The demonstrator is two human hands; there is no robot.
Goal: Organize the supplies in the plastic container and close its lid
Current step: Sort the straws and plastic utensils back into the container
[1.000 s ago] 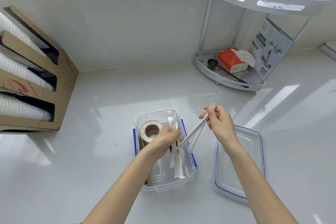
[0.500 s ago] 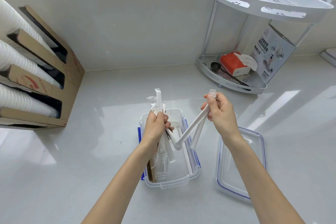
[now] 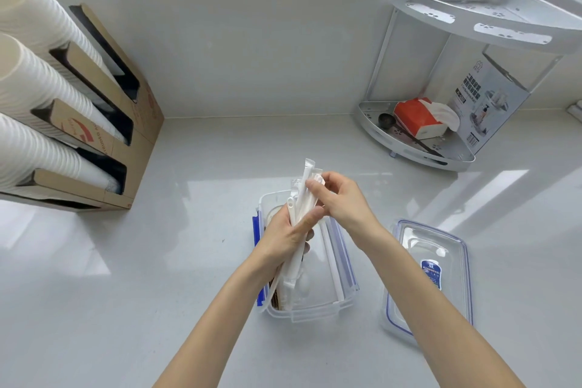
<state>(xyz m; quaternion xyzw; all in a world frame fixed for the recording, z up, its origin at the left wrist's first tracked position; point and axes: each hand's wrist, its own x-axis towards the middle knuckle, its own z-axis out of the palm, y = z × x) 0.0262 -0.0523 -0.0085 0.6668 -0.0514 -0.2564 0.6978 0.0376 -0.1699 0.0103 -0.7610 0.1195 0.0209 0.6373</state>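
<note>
- Judging from the head view, the task stood about midway: the plastic container (image 3: 310, 305) sat open on the bench (image 3: 157, 293), and its lid (image 3: 431, 280) lay apart on the bench, off to the right of both hands, not yet fitted.
- The left hand (image 3: 285, 241) had its fingers (image 3: 310, 219) wrapped tight around a bundle of wrapped straws (image 3: 304, 198), held upright above the container's far end.
- The right hand (image 3: 341, 201) pinched the top of that same bundle, fingertips closed on the wrappers, apparently squaring them up.
- Below the left fingers, one long white straw (image 3: 330, 258) lay along the container's right wall, and some brown and white pieces sat at its left side; what they were could not be told.
- What was left, by my reckoning: laying the bundle down inside, then pressing the lid on and snapping the blue latches (image 3: 257, 233).
- Counted: one container, one lid, two hands, one bundle whose straws overlapped too much to number, though at least three wrapper ends showed above the right fingers.
- Well away from the fingers: one cardboard cup dispenser (image 3: 126, 123) with three stacks of white cups at far left, and one two-tier corner rack (image 3: 466, 25) at far right.
</note>
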